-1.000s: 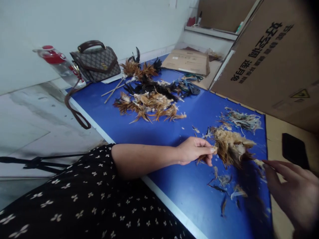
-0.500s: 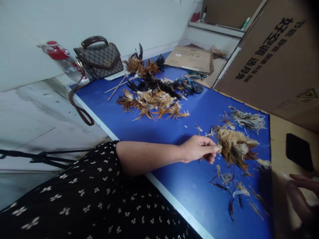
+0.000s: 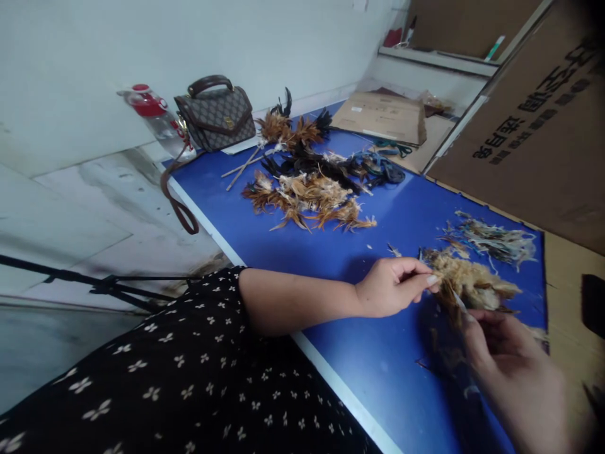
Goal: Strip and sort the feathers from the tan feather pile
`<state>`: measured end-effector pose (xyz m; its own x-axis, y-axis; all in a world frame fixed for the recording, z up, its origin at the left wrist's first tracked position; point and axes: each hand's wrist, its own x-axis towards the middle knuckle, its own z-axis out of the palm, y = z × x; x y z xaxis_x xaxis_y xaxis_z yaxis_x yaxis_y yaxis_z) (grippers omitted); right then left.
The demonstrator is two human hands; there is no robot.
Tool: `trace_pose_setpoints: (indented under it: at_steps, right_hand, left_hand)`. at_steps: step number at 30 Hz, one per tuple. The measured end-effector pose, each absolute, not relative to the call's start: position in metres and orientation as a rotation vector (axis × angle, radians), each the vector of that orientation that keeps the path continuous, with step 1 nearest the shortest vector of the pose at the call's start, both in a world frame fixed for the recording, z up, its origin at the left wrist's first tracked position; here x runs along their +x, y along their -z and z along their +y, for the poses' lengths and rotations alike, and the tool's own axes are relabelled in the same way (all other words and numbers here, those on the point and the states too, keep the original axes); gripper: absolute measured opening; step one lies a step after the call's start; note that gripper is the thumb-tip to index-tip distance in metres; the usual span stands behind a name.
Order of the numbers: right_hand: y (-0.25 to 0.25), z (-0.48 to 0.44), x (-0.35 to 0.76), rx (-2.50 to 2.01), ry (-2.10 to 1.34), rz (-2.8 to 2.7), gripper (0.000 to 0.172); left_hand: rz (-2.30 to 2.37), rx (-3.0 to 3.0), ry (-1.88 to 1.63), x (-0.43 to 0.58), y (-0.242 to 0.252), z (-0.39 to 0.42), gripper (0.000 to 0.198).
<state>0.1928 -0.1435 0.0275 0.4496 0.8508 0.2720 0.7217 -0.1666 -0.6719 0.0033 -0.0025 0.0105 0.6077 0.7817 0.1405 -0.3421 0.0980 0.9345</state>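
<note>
My left hand (image 3: 390, 288) is closed in a pinch, thumb against forefinger, on the end of brown feathers (image 3: 451, 295) at the left edge of a tan feather heap (image 3: 482, 274). Just to the right, my right hand (image 3: 517, 369) is also pinched. From its fingertips sticks a thin, pale, pointed piece (image 3: 458, 301), which touches or lies over the brown feathers; its kind is unclear. Part of the heap is hidden behind the right hand. Beyond it lie whitish, stringy feathers (image 3: 503, 239).
Brown feather bunches (image 3: 321, 195) and black feathers (image 3: 316, 164) lie farther back on the blue table (image 3: 283, 249), near two crossed sticks (image 3: 243, 167). A handbag (image 3: 217, 116), a bottle (image 3: 158, 116), flat cardboard (image 3: 378, 116) and a large carton (image 3: 534, 145) stand around the edges.
My right hand has come in from the right edge to beside my left hand, over the loose feathers, and its fingers have closed. The left hand keeps its pinch. The view has shifted slightly.
</note>
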Motion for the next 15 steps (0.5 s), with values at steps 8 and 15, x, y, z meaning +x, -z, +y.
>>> trace_pose_setpoints:
  at_steps: [8, 15]
  right_hand:
    - [-0.010, -0.130, 0.173, -1.922, 0.036, -1.545, 0.046]
    - [-0.002, -0.134, 0.176, -1.890, -0.022, -1.533, 0.046]
  left_hand:
    - [0.402, 1.662, -0.851, -0.006, -0.022, -0.004, 0.015]
    - [0.485, 1.669, -0.726, -0.004, -0.012, -0.003, 0.012]
